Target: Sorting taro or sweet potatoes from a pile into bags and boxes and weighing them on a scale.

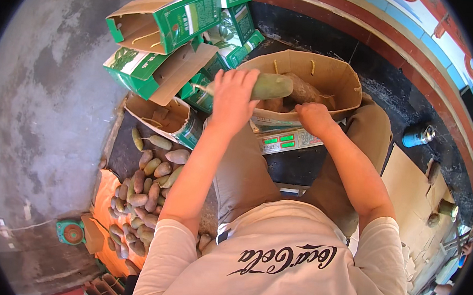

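Note:
My left hand (232, 97) is closed round a long green radish (274, 87) with a thin root tail pointing left. The radish is held level over the left part of an open paper carton bag (346, 83). My right hand (313, 118) has its fingers curled over the near rim of this bag. Inside lie brown, soil-smeared roots (305, 90), partly hidden by the rim and my hands. Beneath the bag is a digital scale (286, 141) with lit green displays, between my knees.
Green-and-white cartons (188, 21) are stacked at the far left, with an open carton bag (159, 114) below them. A heap of reddish and green roots (142, 196) lies left on an orange sheet (104, 193). At right are a blue flask (417, 137) and flattened cardboard (407, 178).

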